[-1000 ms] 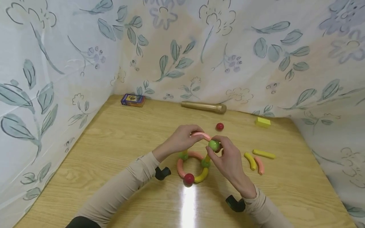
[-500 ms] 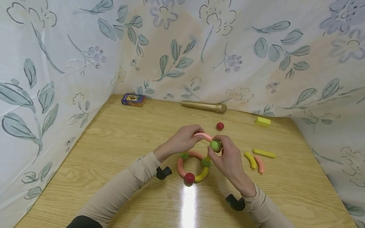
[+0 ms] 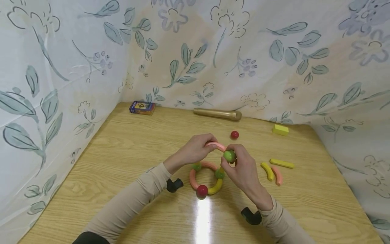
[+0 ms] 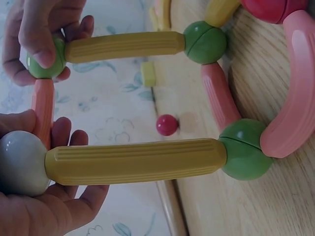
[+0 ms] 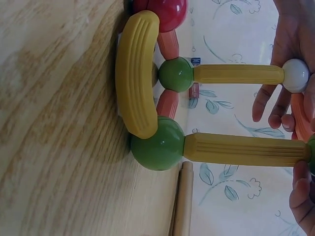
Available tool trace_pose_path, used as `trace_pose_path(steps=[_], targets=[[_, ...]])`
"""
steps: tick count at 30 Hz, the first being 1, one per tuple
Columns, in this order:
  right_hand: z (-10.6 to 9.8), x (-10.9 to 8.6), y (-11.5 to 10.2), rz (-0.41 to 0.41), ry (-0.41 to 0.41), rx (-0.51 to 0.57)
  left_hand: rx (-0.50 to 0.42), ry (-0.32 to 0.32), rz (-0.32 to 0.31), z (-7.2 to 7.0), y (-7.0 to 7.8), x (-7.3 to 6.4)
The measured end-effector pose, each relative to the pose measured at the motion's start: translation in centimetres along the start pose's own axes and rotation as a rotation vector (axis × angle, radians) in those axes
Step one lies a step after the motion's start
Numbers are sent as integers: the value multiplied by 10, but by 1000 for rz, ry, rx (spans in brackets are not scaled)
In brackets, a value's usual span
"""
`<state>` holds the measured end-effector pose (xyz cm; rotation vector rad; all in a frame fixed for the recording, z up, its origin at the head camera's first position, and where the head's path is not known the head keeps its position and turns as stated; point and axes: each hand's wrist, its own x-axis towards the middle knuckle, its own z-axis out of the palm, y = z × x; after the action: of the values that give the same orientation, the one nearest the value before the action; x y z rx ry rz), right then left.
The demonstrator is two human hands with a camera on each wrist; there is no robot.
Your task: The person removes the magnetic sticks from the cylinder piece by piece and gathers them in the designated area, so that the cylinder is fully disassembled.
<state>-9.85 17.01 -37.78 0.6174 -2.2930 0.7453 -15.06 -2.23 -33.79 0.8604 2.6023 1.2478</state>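
Note:
My left hand pinches a curved pink building stick; a white ball, hidden in the head view, sits against its palm. My right hand grips a green ball at the stick's other end. Under these two balls, straight yellow sticks stand as posts on lower green balls. Those belong to a ring lying on the table, with curved pink sticks, a curved yellow stick and a red ball at its front.
Right of the hands lie a curved yellow stick, a curved pink one and a straight yellow one. Farther back are a loose red ball, a yellow block, a gold microphone and a small box. Floral cloth surrounds the table.
Both hands keep their hold on the pink stick and the green ball, with only a very slight shift. The ring and loose pieces stay where they were.

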Motion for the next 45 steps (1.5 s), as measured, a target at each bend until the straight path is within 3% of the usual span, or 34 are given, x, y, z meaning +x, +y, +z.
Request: trace_pose_path(steps=[8, 13, 16, 20, 23, 27, 30, 36, 41, 45], targets=[[-2, -1, 1, 15, -3, -5, 16, 42, 14, -5, -7, -1], [-2, -1, 1, 13, -5, -17, 71, 43, 70, -5, -6, -1], [-1, -1, 1, 23, -5, -29, 250, 54, 95, -4, -2, -1], [-1, 0, -1, 48, -2, -45, 617, 59, 87, -4, 6, -4], [-1, 0, -1, 63, -2, -48, 841, 32, 84, -2, 11, -6], [-1, 0, -2, 66, -15, -34, 968, 7, 97, -1, 14, -8], [0, 0, -2, 76, -32, -3, 949, -4, 86, -1, 14, -8], [0, -3, 1, 123, -76, 50, 822, -5, 54, -5, 11, -11], [-4, -4, 2, 187, -101, 98, 660, 58, 24, -16, 7, -21], [-12, -3, 3, 314, -155, 212, 535, 158, 34, -27, 5, -34]])
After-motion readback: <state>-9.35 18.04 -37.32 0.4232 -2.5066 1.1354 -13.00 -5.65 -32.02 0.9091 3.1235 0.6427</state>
